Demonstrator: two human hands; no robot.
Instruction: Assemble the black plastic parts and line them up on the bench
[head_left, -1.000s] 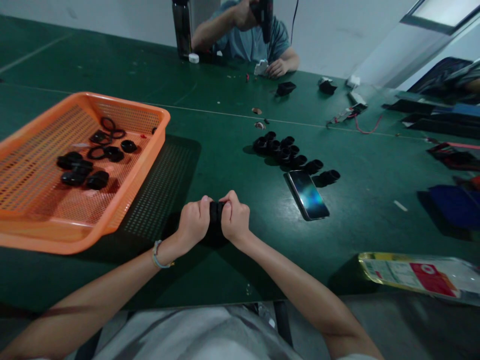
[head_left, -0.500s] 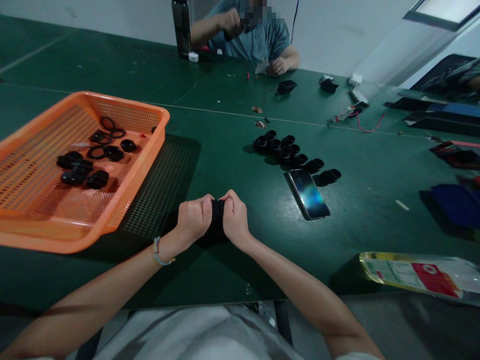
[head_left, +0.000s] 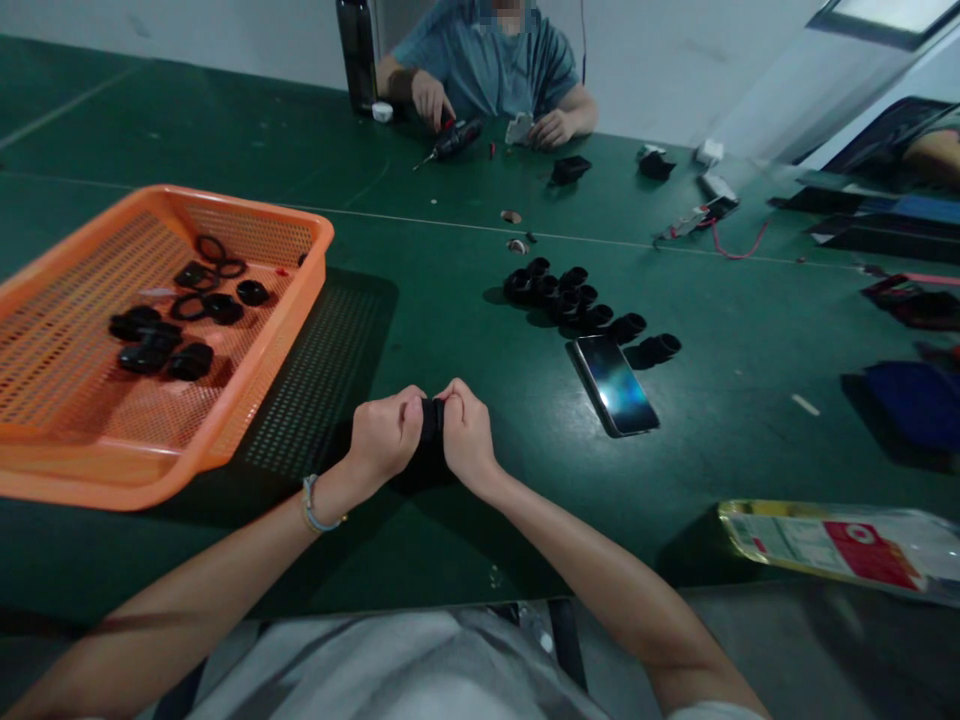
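Both of my hands are closed around one black cylindrical plastic fitting (head_left: 430, 420), held just over the table near its front edge. My left hand (head_left: 384, 432) wraps its left end and my right hand (head_left: 468, 432) its right end, so only a narrow dark middle shows between the thumbs. To the left, an orange plastic basket (head_left: 259, 400) holds loose black fittings (head_left: 191, 362) and several black rings (head_left: 189, 306). Ahead and to the right, a cluster of similar black fittings (head_left: 570, 300) stands on the green table (head_left: 450, 300).
A phone (head_left: 616, 386) lies right of my hands, beside the cluster. A packet with a red label (head_left: 862, 555) lies at the front right edge. Across the table sits a person (head_left: 487, 70) with a hand at a power drill (head_left: 456, 140), beside a dark bottle (head_left: 357, 55).
The person opposite has lowered the drill from chest height to the table. My hands keep their grip on the fitting in nearly the same place.
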